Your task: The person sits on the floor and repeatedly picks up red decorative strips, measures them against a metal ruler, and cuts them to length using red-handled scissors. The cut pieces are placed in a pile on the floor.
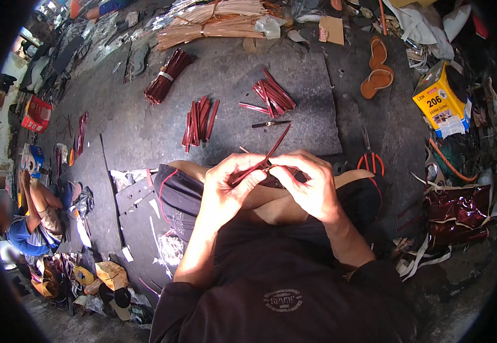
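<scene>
A narrow, glossy dark-red strap (279, 140) is pinched between my two hands above my crossed legs, one end pointing up and away to the right. My left hand (227, 191) grips its lower length with thumb and fingers. The fingertips of my right hand (312, 186) press on it near a small shiny metal piece (267, 166), too small to make out fully. Just beyond my hands a dark strip with a metal buckle (270, 123) lies on the dark board (237, 86). Loose red straps lie in a left pile (200, 121) and a right pile (274, 94).
Farther off lie a tied red strap bundle (167, 77) and pale strip bundles (214, 28). Orange-handled scissors (371, 160) lie by my right knee. Brown sandals (378, 68) and a yellow box (440, 100) stand right. Another person (31, 223) sits at left.
</scene>
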`<state>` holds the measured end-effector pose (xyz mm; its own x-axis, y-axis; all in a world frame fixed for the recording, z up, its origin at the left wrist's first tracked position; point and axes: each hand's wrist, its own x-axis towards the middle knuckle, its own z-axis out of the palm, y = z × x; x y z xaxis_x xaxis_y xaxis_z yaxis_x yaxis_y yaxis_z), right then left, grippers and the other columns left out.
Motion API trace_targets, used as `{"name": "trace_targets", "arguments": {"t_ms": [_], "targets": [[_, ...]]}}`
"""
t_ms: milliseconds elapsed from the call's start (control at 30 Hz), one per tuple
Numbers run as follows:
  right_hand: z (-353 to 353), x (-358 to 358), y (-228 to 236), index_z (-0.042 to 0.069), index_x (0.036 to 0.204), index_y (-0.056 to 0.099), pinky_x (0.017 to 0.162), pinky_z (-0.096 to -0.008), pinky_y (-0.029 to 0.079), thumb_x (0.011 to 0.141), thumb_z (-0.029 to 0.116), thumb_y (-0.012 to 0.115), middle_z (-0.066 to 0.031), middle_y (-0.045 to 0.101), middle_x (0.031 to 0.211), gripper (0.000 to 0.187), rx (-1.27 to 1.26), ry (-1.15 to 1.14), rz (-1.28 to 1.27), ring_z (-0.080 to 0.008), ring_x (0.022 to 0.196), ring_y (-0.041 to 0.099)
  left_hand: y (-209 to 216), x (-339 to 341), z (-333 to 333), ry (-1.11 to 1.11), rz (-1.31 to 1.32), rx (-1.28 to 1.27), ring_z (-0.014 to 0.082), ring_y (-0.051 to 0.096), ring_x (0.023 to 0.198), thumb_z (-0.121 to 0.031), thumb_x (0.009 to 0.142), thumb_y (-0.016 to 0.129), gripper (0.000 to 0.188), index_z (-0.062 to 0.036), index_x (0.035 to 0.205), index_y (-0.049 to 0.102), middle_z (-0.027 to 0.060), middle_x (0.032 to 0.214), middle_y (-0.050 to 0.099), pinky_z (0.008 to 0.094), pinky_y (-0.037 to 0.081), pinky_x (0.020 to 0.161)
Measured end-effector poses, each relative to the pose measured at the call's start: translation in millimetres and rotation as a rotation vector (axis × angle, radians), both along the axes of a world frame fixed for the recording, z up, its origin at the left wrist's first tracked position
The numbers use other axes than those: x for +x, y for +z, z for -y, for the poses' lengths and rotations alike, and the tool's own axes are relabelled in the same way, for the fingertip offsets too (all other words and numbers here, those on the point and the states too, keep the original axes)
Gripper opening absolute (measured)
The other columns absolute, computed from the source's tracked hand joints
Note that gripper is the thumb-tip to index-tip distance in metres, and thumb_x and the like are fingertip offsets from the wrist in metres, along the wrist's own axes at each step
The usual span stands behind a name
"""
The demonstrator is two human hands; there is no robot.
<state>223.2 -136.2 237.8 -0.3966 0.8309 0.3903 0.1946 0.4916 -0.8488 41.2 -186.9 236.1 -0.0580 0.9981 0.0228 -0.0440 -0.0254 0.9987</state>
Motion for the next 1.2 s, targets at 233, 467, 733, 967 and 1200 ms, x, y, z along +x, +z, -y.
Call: {"name": "trace_targets", "arguments": {"t_ms": [233,467,733,967,1200], "targets": [[-4.0,8.4,1.3,0.007,0.105,0.066,0.088,-0.0395,0.048,0.078,0.011,0.079,-0.0071,0.065,0.102,0.03,0.027,0.048,0.176,-0.0228,0.098,0.063,0.2,-16.8,-3.2,-0.193,0.033,-0.058,0.015,0.064,0.1,-0.004,0.09,0.068,0.024,0.0002,0.113,0.064,0.0073,0.107,0.067,0.0301,0.052,0.091],[-15.4,19.4,10.6,0.014,0.107,0.064,0.112,-0.0475,0.028,0.075,0.019,0.081,-0.0019,0.067,0.104,0.036,0.256,0.208,0.338,-0.0187,0.1,0.063,14.8,-23.3,-4.5,-0.29,-0.153,0.029,0.0188,0.068,0.097,-0.009,0.086,0.073,0.026,-0.0031,0.111,0.068,0.0087,0.104,0.069,0.0326,0.056,0.082],[-8.0,20.6,8.5,0.007,0.098,0.068,0.098,-0.0433,0.045,0.074,0.007,0.081,-0.0034,0.072,0.086,0.027,0.133,0.209,0.16,-0.0163,0.079,0.069,20.1,-20.0,-2.1,-0.17,-0.368,0.116,0.0119,0.069,0.077,-0.012,0.083,0.075,0.021,-0.0072,0.103,0.075,0.0077,0.089,0.073,0.0263,0.052,0.063],[-8.1,19.5,10.6,0.005,0.093,0.07,0.093,-0.0401,0.048,0.075,0.004,0.08,-0.0047,0.072,0.084,0.021,0.108,0.225,0.07,-0.016,0.079,0.069,16.8,-21.4,-0.9,-0.152,-0.337,0.193,0.0127,0.068,0.076,-0.01,0.082,0.075,0.019,-0.0065,0.101,0.075,0.0085,0.09,0.074,0.026,0.051,0.063],[-2.5,17.1,13.2,0.005,0.095,0.068,0.1,-0.0438,0.044,0.074,0.003,0.08,-0.0056,0.072,0.088,0.024,0.108,0.188,0.073,-0.0168,0.083,0.07,14.3,-18.0,3.2,-0.113,-0.379,0.261,0.017,0.07,0.08,-0.007,0.081,0.075,0.02,-0.0044,0.101,0.073,0.0101,0.093,0.073,0.0278,0.055,0.069]]}}
